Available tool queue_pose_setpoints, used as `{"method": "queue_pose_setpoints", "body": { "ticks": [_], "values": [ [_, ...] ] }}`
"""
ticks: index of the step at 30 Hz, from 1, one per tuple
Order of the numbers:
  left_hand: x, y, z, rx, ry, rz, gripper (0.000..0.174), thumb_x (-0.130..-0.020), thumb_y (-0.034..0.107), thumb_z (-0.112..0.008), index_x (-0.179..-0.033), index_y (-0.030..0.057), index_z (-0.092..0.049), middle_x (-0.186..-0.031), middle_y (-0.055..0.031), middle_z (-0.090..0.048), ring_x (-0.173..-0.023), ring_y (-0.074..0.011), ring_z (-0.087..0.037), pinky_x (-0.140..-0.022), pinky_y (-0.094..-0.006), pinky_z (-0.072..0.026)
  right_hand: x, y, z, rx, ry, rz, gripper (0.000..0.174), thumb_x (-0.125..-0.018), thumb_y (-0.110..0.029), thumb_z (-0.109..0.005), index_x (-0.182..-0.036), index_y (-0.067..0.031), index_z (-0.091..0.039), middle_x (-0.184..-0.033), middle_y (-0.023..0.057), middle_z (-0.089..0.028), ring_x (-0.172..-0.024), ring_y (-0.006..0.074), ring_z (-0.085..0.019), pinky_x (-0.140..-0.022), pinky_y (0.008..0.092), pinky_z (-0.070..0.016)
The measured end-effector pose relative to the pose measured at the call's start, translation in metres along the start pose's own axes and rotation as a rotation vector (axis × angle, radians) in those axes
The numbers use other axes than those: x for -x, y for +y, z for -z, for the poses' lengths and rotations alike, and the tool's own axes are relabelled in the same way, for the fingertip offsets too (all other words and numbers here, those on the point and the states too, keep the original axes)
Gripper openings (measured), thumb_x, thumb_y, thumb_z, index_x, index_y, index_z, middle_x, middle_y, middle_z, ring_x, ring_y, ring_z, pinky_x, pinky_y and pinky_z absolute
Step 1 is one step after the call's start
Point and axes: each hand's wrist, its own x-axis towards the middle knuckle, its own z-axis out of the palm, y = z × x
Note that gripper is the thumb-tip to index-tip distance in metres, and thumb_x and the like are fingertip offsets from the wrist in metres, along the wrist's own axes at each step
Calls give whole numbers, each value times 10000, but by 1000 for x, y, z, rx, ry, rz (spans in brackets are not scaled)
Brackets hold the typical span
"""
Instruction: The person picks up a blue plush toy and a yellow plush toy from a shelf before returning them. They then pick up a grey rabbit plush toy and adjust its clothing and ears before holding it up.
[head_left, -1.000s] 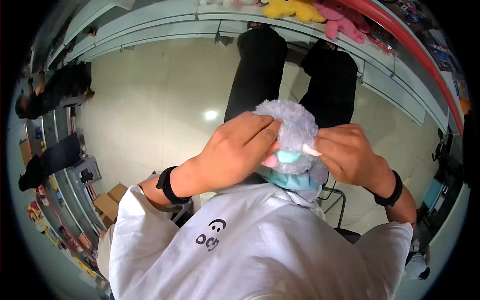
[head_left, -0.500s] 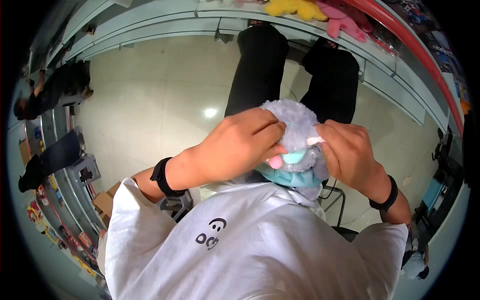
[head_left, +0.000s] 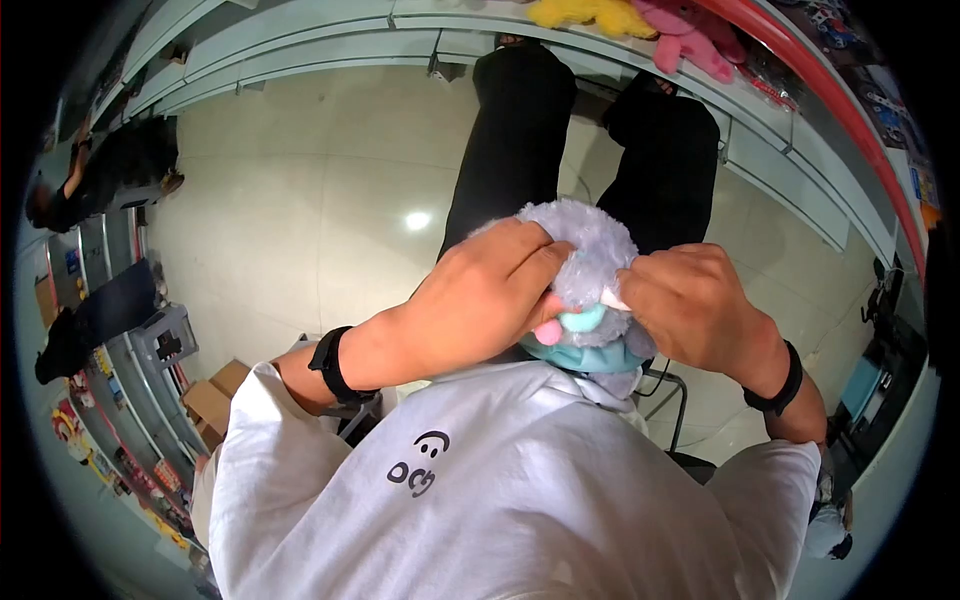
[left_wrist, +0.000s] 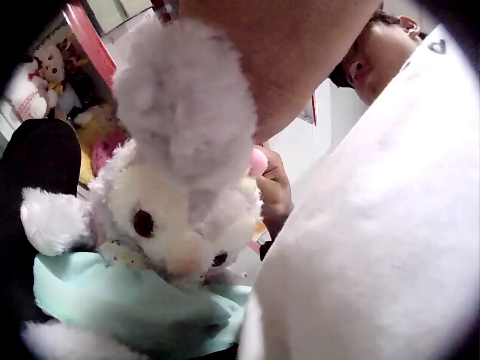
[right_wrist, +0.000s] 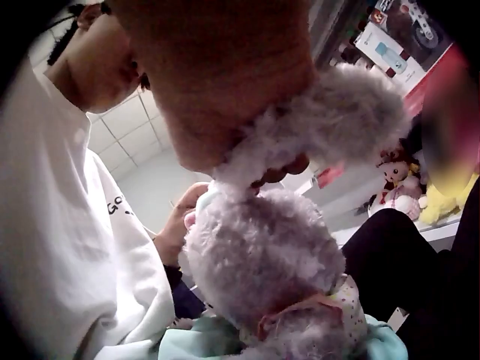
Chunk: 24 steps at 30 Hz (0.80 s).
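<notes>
A lavender plush rabbit in mint-green clothes sits against the person's lap, its pale face and dark eyes showing in the left wrist view. The left hand bends its fingers over one side of the head, pinching at a pink and mint piece there. One fluffy ear hangs large below that hand. On the other side, the right hand grips the second ear with curled fingers. A small white tip sticks out by its thumb. The fingertips are partly hidden by fur.
A shelf runs ahead of the person's feet, with yellow and pink plush toys on it. Cardboard boxes and stocked racks stand at the left. Another person is at the far left.
The left hand has shifted slightly right along the plush rabbit's head. The right hand moved slightly up, then back down and inward, with the white tip by its thumb.
</notes>
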Motion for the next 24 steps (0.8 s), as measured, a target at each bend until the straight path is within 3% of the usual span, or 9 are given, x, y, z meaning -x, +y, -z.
{"method": "queue_pose_setpoints", "body": {
  "ticks": [11,16,18,20,21,23,24],
  "values": [
    [-3,-6,-8,22,-31,-112,361,-743,140,-597,-1010,-97,-544,-918,-181,-507,-823,-336,-526,-729,-391,-469,-4,2,-7,-20,-3,45,116,-666,-68,-599,-765,-56,-538,-624,64,-461,-545,230,-553,-480,338,-431],
    [-5,-11,-6,63,-181,-160,272,-748,157,-570,-894,-64,-509,-858,-179,-479,-766,-331,-505,-670,-392,-445,-6,5,-11,-33,-81,68,124,-664,-68,-608,-774,-60,-551,-631,56,-478,-550,227,-561,-488,335,-440],
    [-7,-14,-2,93,-228,-152,316,-766,175,-589,-931,-83,-509,-897,-202,-482,-794,-357,-508,-708,-401,-452,-5,5,-18,-46,-105,79,122,-667,-70,-609,-775,-60,-555,-632,53,-484,-551,224,-564,-491,332,-443],
    [-7,-16,-2,119,-276,-151,360,-785,192,-608,-967,-103,-510,-937,-224,-485,-823,-383,-512,-745,-410,-460,-8,7,-26,-133,39,79,109,-620,-23,-603,-698,-22,-527,-598,77,-422,-476,245,-468,-438,334,-382],
    [-5,-17,-5,135,-267,-164,349,-792,191,-605,-957,-100,-507,-931,-225,-480,-817,-384,-508,-737,-410,-458,-7,8,-26,-134,36,80,109,-620,-23,-603,-698,-22,-527,-598,77,-422,-476,245,-468,-438,334,-382],
    [-6,-20,-8,147,-251,-172,338,-799,190,-603,-947,-98,-504,-925,-225,-475,-811,-386,-503,-729,-410,-456,-6,11,-27,-72,-67,77,132,-656,-67,-615,-771,-61,-551,-634,53,-489,-549,219,-563,-491,324,-446],
    [-7,-23,-9,149,-243,-159,329,-804,192,-604,-931,-94,-502,-920,-225,-477,-806,-384,-502,-729,-410,-455,-8,12,-28,-75,-71,80,132,-656,-67,-615,-771,-61,-551,-634,53,-489,-549,219,-563,-491,324,-446]
  ]
}}
